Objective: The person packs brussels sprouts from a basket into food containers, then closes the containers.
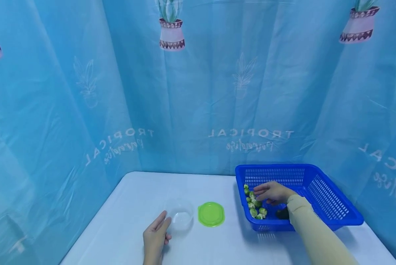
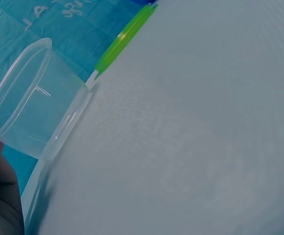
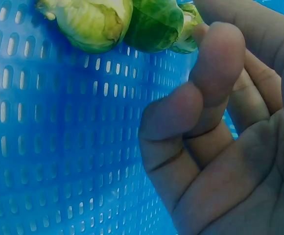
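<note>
My left hand [image 1: 156, 235] is beside a clear round plastic container [image 1: 181, 219], thumb and finger at its near-left rim. In the left wrist view the container [image 2: 44, 103] stands upright on the table, and I see nothing in it. My right hand [image 1: 274, 193] reaches into a blue perforated basket [image 1: 330, 195], over several Brussels sprouts [image 1: 253, 212] heaped along its left side. The right wrist view shows the fingers slightly bent and apart, close to a green sprout [image 3: 154, 24]; nothing is visibly between them.
A green lid [image 1: 211, 214] lies flat on the white table [image 1: 141, 195], between container and basket. Under the right wrist is a dark object [image 1: 282, 213] in the basket, too hidden to identify. Blue printed curtains [image 1: 191, 92] enclose the table's back and sides.
</note>
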Motion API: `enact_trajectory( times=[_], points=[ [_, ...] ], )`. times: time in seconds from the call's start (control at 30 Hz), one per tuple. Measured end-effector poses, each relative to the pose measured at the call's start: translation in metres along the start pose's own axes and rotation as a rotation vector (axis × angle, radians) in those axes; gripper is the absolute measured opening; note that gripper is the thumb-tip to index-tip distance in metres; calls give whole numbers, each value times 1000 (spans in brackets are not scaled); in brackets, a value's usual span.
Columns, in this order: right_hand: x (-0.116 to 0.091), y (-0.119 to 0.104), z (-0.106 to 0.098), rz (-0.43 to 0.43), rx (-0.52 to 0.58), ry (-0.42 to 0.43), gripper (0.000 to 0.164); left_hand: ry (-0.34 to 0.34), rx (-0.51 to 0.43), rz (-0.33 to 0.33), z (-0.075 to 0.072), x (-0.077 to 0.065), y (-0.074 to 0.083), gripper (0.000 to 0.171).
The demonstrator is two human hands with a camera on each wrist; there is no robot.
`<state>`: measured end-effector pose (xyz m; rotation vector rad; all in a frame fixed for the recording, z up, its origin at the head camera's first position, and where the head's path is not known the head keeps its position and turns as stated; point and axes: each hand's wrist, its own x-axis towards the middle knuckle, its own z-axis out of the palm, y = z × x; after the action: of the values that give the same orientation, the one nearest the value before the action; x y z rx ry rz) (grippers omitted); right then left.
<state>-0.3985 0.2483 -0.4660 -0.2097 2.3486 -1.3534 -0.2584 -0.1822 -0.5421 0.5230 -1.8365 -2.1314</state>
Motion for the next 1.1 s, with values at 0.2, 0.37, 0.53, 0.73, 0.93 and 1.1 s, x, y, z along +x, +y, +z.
enact_trajectory(
  times=[0.2,0.37,0.53,0.73,0.93,1.1],
  points=[
    [-4,-1,-5,46,-4,48,49,4,0,4,5,3,2,50],
    [-8,2,-11,95,-46,90,44,-13,-4,8,7,7,0,48],
    [-6,3,-7,142,-74,91,40,-6,-3,17,2,5,-2,48],
    [-5,-1,-5,180,-131,55,39,-13,-34,8,-2,2,0,49],
    [-5,0,-2,173,-170,18,41,-5,-25,6,-2,3,-1,48],
    [-4,1,2,155,-169,16,37,9,-11,3,-2,5,-3,47]
  ],
)
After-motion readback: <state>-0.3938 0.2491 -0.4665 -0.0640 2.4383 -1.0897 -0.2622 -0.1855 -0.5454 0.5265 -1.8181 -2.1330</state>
